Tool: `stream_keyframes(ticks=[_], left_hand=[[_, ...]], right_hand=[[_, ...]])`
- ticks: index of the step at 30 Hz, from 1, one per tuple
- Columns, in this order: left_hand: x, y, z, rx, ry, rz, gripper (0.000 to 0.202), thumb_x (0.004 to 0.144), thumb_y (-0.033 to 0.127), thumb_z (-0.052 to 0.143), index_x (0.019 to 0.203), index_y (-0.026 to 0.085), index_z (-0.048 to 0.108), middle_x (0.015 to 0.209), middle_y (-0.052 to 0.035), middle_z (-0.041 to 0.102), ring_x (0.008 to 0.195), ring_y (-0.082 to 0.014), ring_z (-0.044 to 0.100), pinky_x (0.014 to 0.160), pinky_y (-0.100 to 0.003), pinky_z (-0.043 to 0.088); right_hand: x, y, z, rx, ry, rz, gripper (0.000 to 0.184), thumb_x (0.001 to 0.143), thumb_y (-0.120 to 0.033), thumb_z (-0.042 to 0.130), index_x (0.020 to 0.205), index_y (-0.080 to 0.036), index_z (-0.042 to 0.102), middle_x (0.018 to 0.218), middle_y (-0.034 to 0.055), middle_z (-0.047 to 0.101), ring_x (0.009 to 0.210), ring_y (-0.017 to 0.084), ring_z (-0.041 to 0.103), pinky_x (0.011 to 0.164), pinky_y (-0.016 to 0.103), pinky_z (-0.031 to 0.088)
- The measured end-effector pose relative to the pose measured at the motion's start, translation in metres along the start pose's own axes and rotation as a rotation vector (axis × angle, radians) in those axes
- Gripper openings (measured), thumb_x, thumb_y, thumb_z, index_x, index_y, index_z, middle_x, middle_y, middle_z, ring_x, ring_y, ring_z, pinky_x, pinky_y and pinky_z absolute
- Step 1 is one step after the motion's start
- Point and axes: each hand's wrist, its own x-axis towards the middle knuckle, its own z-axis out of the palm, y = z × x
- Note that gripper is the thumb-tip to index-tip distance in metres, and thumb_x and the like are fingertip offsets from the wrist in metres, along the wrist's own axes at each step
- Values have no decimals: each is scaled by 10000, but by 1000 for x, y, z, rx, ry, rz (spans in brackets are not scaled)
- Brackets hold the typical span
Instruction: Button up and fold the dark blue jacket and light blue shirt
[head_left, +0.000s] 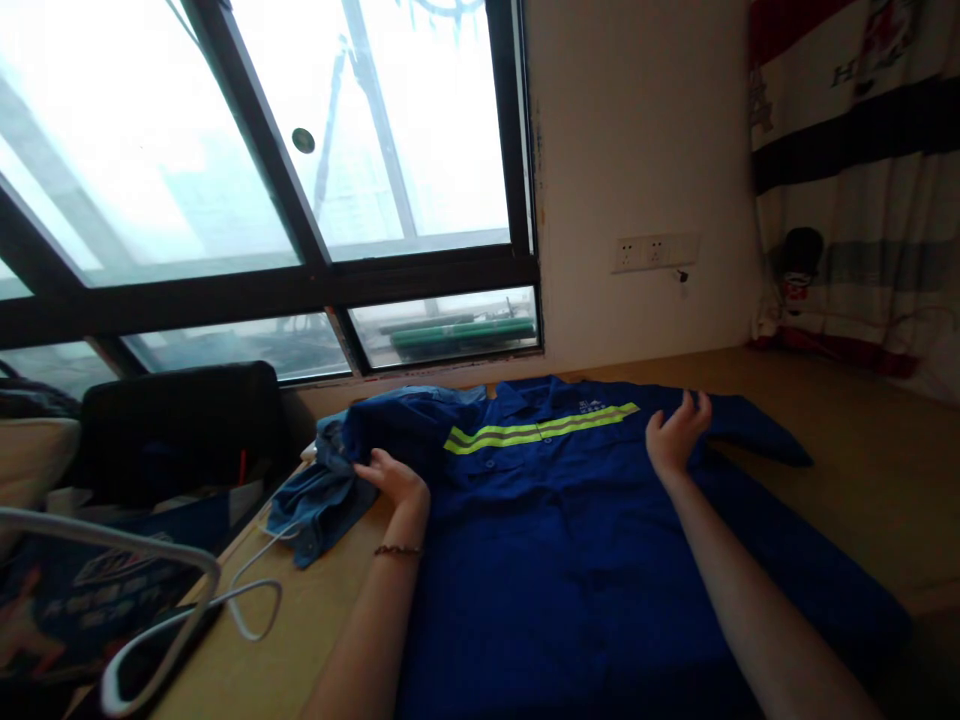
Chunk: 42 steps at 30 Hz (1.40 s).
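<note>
A dark blue work jacket point(540, 560) lies spread out, buttoned front up, with a yellow-green and grey reflective stripe across its chest. My left hand point(394, 478) is at the sleeve on the left, its fingers closed on the cloth near the cuff; part of the grip is hidden. Over the sleeve on the right, my right hand point(677, 432) is raised slightly, fingers apart and loosely curved, with nothing visible in it. A light blue denim garment point(322, 515) lies crumpled beside and partly under the left sleeve.
The jacket rests on a yellowish wooden surface point(847, 440). A white cable point(255, 610) loops at its left edge, next to a grey-white metal tube point(172, 548). A black bag or case point(180, 420) stands at left. Window, wall sockets point(656, 250) and a patterned curtain point(855, 200) are behind.
</note>
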Motion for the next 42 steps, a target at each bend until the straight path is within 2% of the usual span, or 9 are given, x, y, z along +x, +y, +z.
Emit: stream_keyframes(ticks=[3, 5, 10, 14, 19, 23, 26, 35, 42], left_hand=[[3, -6, -10, 131, 228, -59, 714, 854, 350, 264, 1283, -23, -168, 1381, -261, -122, 1293, -304, -69, 1057, -434, 70], [-12, -3, -3, 313, 209, 78, 761, 799, 333, 421, 1324, -14, -7, 1391, -261, -73, 1289, -340, -53, 1034, -504, 87], [-67, 16, 27, 490, -455, 815, 449, 803, 165, 402, 1252, 164, 393, 1376, -101, 289, 1297, -238, 151, 1043, -454, 158], [-89, 24, 39, 436, -977, 981, 347, 839, 226, 367, 1153, 255, 513, 1227, -27, 499, 1157, -169, 407, 968, -332, 314], [-95, 35, 67, 521, -987, 628, 239, 777, 324, 476, 742, 167, 653, 819, -84, 631, 826, -200, 556, 754, -307, 392], [-102, 35, 105, 340, -916, 148, 165, 627, 267, 635, 559, 123, 593, 548, -34, 546, 627, -167, 522, 604, -259, 361], [-103, 30, 121, 230, -922, 29, 150, 602, 251, 647, 560, 123, 581, 477, 17, 477, 525, -117, 463, 512, -218, 319], [-83, 18, 106, -308, -1098, -407, 257, 587, 323, 680, 661, 95, 587, 592, -12, 536, 506, -59, 448, 471, -174, 329], [-84, 15, 106, -389, -1173, -443, 283, 546, 330, 716, 600, 96, 567, 509, 20, 479, 450, -37, 393, 433, -171, 269]], right_hand=[[-21, -16, 12, 172, -318, -246, 409, 810, -182, 330, 1202, -106, 419, 1265, 155, 386, 1206, 227, 312, 1005, 412, 242], [-41, -26, 25, 283, -599, -416, 386, 829, -209, 321, 1177, -143, 473, 1226, 116, 463, 1170, 191, 381, 995, 361, 286], [-74, -44, 42, 257, -1006, -624, 429, 805, -325, 423, 1204, -184, 488, 1281, 78, 448, 1205, 212, 357, 1000, 379, 270], [-69, -57, 39, 149, -1056, -599, 375, 733, -292, 498, 1084, -210, 600, 1188, 52, 543, 1125, 210, 452, 940, 309, 327], [-76, -79, 36, 13, -978, -327, 220, 692, -228, 491, 743, -231, 705, 852, 34, 681, 841, 182, 594, 699, 231, 403], [-90, -80, 35, 77, -856, -147, 248, 692, -165, 457, 669, -234, 694, 756, 27, 681, 739, 161, 602, 615, 219, 382], [-89, -74, 36, 217, -834, -135, 252, 673, -125, 448, 639, -216, 681, 725, 25, 676, 722, 158, 600, 627, 221, 390], [-97, -72, 60, 752, -880, 196, 171, 631, -252, 576, 757, -147, 626, 702, 50, 660, 625, 172, 613, 542, 255, 464], [-98, -73, 74, 736, -1005, 308, 199, 574, -326, 634, 558, -134, 588, 483, 2, 570, 414, 94, 471, 399, 197, 334]])
